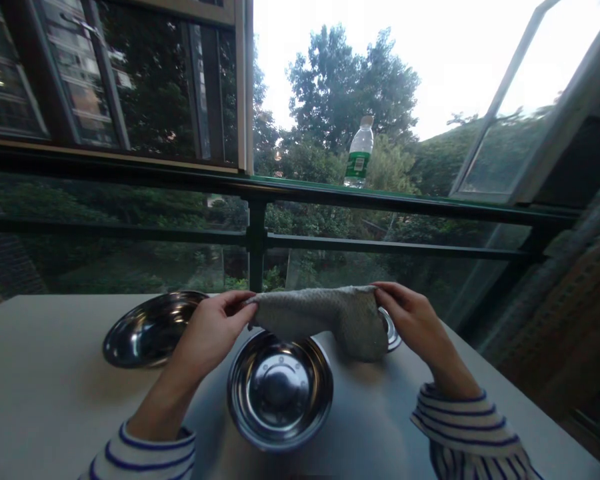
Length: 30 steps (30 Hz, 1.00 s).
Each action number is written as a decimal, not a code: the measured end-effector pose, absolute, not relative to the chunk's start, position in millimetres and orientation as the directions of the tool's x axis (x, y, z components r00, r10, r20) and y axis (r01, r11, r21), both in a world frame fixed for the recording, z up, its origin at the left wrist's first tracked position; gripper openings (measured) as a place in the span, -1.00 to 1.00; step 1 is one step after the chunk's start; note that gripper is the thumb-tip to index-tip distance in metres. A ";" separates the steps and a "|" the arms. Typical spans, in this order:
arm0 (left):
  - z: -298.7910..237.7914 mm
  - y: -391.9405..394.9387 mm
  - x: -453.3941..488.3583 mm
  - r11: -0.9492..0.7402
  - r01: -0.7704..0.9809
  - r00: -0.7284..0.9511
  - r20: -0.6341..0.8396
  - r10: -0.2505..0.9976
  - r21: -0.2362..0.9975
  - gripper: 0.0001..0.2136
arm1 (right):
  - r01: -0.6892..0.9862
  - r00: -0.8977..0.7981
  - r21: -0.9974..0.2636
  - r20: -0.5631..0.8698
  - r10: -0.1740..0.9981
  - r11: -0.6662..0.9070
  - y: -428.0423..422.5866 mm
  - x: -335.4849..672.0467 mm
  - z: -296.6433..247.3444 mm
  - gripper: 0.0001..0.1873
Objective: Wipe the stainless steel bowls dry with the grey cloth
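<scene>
A grey cloth point(325, 313) is stretched between my two hands above the table. My left hand point(215, 330) pinches its left end, fingers closed. The right end is pinched by my right hand point(413, 320), and the cloth sags lower on that side. Just below the cloth stands a shiny metal bowl point(280, 427), whose visible inside holds only reflections. Behind my left wrist a second, wider metal bowl point(140, 333) appears tilted. A third round metal piece point(393, 331) shows partly beside my right hand; the cloth and hand hide the rest.
The white table point(40, 373) reaches to a dark green railing point(310, 193) with glass below. On the rail stands a clear plastic bottle point(360, 157) with a green label. An open window pane point(510, 133) is at the right, and trees are outside. A patterned curtain-like fabric point(565, 293) hangs at far right.
</scene>
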<state>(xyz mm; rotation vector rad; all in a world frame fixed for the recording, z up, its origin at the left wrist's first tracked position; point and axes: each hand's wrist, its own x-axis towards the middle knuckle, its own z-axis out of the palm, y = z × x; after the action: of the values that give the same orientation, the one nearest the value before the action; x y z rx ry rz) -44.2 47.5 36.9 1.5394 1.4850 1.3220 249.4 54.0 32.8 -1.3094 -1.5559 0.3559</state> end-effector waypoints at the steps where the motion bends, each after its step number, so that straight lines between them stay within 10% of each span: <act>1: 35.8 48.3 -44.0 -0.202 0.419 -0.153 0.288 0.945 0.885 -0.76 | 0.556 0.129 -0.750 0.504 0.854 0.359 53.9 249.9 33.0 -0.67; 11: 25.7 46.5 -17.9 -0.053 0.020 -0.144 0.056 0.988 0.998 -0.76 | 0.588 0.171 -0.734 0.525 0.834 0.340 42.4 220.6 36.8 -0.72; 17: 20.5 39.8 -1.4 -0.033 -0.269 -0.007 0.033 0.999 0.962 -0.80 | 0.495 -0.100 -0.698 0.546 0.832 0.518 26.2 184.1 29.4 -0.81; 23: 21.0 31.1 2.3 -0.034 -0.351 0.301 0.147 0.942 0.936 -0.52 | 0.388 -0.303 -0.697 0.521 0.798 0.603 16.8 171.3 25.7 -0.73; 30: 25.6 34.9 -2.3 -0.083 -0.284 0.165 0.134 0.977 0.955 -0.65 | 0.292 -0.222 -0.744 0.558 0.799 0.601 26.1 179.7 24.9 -0.72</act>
<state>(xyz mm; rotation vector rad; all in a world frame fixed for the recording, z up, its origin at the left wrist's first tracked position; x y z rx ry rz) -2.3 34.9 25.6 1.1590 0.8166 1.2708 179.7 26.1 24.9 -0.8901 -1.7872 0.6095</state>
